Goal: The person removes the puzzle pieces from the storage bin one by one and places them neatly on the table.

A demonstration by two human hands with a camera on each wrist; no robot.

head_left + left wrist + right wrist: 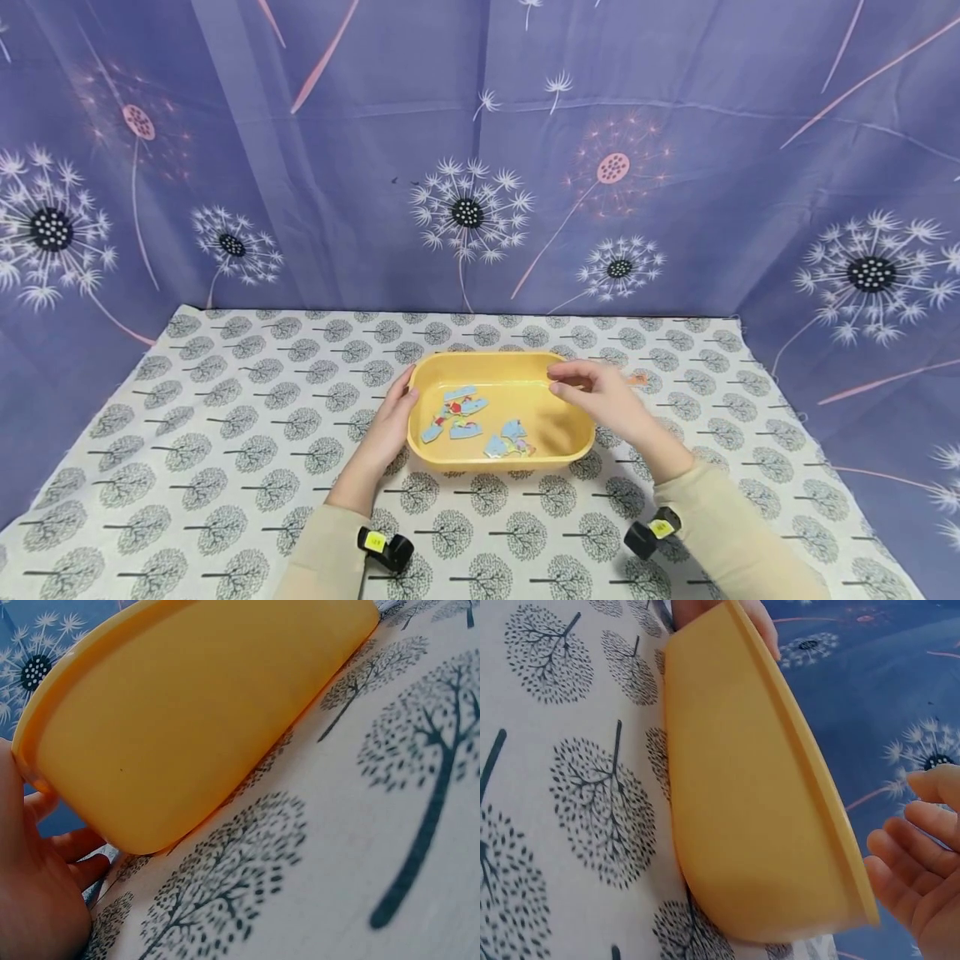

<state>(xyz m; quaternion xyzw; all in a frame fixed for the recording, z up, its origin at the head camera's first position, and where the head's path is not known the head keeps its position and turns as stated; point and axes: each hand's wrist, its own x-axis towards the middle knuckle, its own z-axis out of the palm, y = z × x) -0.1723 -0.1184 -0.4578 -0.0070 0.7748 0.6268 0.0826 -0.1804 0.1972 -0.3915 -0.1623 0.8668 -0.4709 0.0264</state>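
Observation:
A yellow plastic basin (540, 408) rests on the tree-print cloth, with several light-blue jigsaw-like pieces (465, 430) lying loose inside, some with red and yellow print. More of these pieces (513, 429) lie toward its front right. My left hand (387, 425) grips the basin's left end, thumb at the rim and fingers along the outer wall, as the left wrist view also shows. Over the right end of the rim, my right hand (600, 396) hovers with loosely bent fingers. Between its thumb and fingers (911, 847) no thing shows in the right wrist view.
A small orange piece (638, 379) lies on the cloth just beyond my right hand. The white tree-print cloth (285, 467) covers the table, and a purple dandelion-print curtain (337, 208) hangs behind and along both sides. Each wrist carries a black camera (386, 550).

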